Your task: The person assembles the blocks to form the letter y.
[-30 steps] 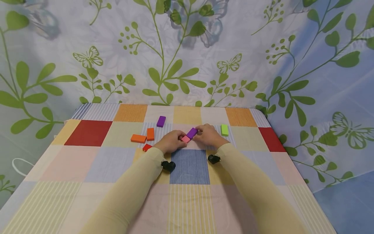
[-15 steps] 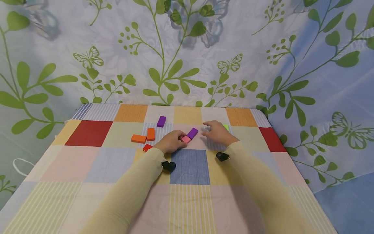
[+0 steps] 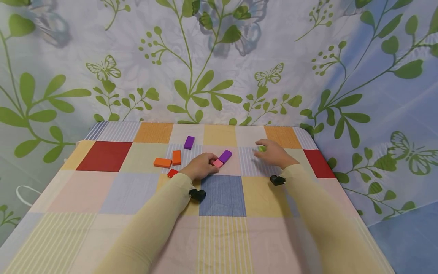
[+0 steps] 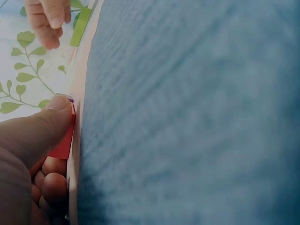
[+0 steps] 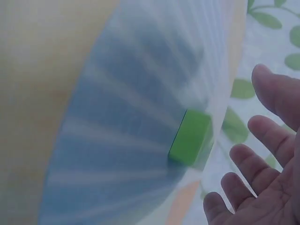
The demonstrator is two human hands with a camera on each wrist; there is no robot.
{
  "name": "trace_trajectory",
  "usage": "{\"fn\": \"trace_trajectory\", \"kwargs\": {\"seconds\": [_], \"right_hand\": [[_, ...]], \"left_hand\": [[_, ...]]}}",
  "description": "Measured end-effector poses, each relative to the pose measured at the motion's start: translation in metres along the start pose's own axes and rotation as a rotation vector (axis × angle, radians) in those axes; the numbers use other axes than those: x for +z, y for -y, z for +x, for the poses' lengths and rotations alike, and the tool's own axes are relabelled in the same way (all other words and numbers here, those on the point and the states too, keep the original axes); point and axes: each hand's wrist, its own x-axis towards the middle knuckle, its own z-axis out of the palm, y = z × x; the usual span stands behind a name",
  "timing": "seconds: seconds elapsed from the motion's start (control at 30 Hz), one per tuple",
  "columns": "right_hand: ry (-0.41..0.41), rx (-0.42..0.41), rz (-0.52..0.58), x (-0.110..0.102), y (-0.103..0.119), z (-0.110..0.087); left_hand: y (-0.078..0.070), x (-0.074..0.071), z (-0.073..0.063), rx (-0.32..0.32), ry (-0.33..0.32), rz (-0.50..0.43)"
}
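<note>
My left hand (image 3: 201,166) pinches a pink block (image 3: 218,163) on the table between thumb and fingers; in the left wrist view that block (image 4: 63,140) looks red-pink beneath the thumb. A purple block (image 3: 225,156) lies end to end against it, slanting up to the right. My right hand (image 3: 273,153) hovers around a light green block (image 3: 262,148), which it partly covers in the head view. In the right wrist view the fingers are spread and hold nothing, with the green block (image 5: 191,137) standing on the cloth apart from them.
Two orange blocks (image 3: 162,162) lie to the left, one flat across and one lengthwise. A red block (image 3: 172,173) sits partly behind my left forearm. Another purple block (image 3: 189,142) lies farther back. The patchwork tablecloth (image 3: 222,196) reaches a leaf-patterned curtain (image 3: 219,68).
My right hand has let go of the purple block and moved right to the green block. My left hand stays at the pink block.
</note>
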Motion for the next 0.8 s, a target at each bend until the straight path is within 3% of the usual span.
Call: {"fn": "trace_trajectory", "kwargs": {"seconds": [0.37,0.8], "right_hand": [[0.039,0.034,0.008,-0.005,-0.023,-0.007],[0.083,0.098,0.061,-0.005,-0.032,-0.010]], "left_hand": [[0.000,0.001,0.000,-0.018,-0.001,-0.009],[-0.001,0.000,-0.002,-0.009,0.003,-0.001]]}}
